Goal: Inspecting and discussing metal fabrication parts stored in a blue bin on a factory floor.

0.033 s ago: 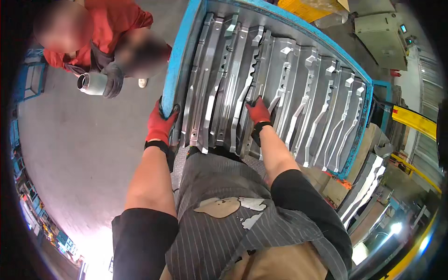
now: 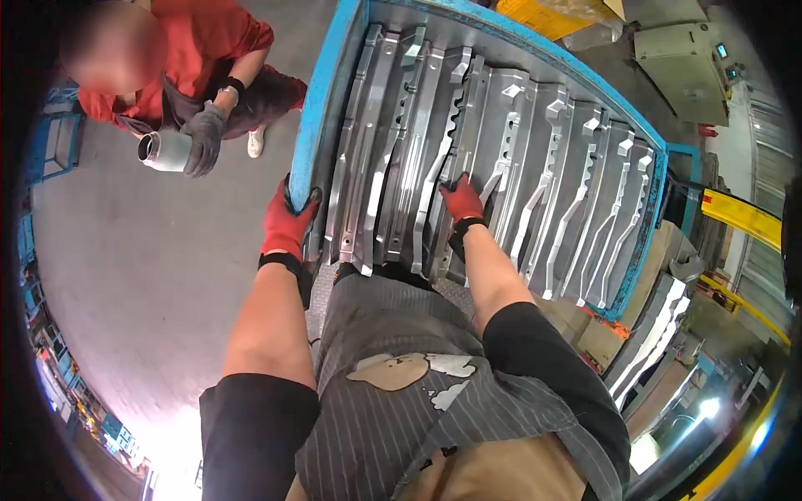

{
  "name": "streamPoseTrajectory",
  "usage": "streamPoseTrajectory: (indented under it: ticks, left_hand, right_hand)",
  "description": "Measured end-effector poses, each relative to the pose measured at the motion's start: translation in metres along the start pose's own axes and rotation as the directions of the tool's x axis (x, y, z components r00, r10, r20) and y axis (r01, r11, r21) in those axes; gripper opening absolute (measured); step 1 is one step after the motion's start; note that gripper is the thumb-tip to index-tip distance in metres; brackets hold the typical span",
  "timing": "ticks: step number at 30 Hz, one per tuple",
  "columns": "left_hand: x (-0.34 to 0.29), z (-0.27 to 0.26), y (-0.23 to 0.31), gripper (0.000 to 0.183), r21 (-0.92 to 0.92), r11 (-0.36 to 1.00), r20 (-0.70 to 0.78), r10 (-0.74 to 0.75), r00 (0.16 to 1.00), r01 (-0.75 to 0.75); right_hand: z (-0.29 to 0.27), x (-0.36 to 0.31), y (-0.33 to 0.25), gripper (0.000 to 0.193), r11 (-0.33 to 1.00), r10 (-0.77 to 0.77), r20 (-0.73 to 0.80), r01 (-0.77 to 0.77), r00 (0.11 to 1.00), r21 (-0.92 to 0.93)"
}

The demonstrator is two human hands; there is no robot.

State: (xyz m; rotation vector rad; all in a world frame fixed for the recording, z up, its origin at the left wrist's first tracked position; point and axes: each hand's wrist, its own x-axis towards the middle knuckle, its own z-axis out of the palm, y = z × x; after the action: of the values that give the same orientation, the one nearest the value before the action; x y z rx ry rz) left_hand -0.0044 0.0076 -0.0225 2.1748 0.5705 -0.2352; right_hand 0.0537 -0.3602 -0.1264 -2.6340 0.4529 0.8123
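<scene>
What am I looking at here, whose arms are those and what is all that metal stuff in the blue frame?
This is one picture from a camera worn on a person's head, looking down, so the two bare forearms coming up from the bottom are that person's own. Both hands wear red gloves. The left hand grips the blue rim of a big crate. The right hand rests on one of the long pressed metal parts packed side by side inside it. The fisheye lens bends the straight edges. At upper left another person in red crouches on the grey floor, holding a metal cylinder in a grey glove.
</scene>
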Motion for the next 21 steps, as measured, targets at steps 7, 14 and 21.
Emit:
streamPoseTrajectory:
  ticks: [7, 14, 21]
  left_hand:
    - [-0.002, -0.001, 0.004, 0.075, 0.039, 0.999, 0.003, 0.012, 1.0, -0.012]
    - [-0.004, -0.001, 0.003, 0.073, 0.062, 0.998, -0.015, 0.002, 1.0, -0.001]
    - [-0.002, 0.0, -0.002, 0.072, 0.065, 0.998, -0.015, 0.019, 1.0, -0.018]
  right_hand:
    - [0.006, 0.009, 0.012, 0.065, 0.998, -0.014, -0.039, 0.016, 0.999, 0.068]
    - [-0.006, -0.004, -0.006, 0.076, 0.998, -0.059, -0.134, 0.057, 0.989, -0.02]
    - [-0.015, 0.023, -0.02, 0.074, 0.958, -0.175, -0.018, 0.166, 0.984, -0.236]
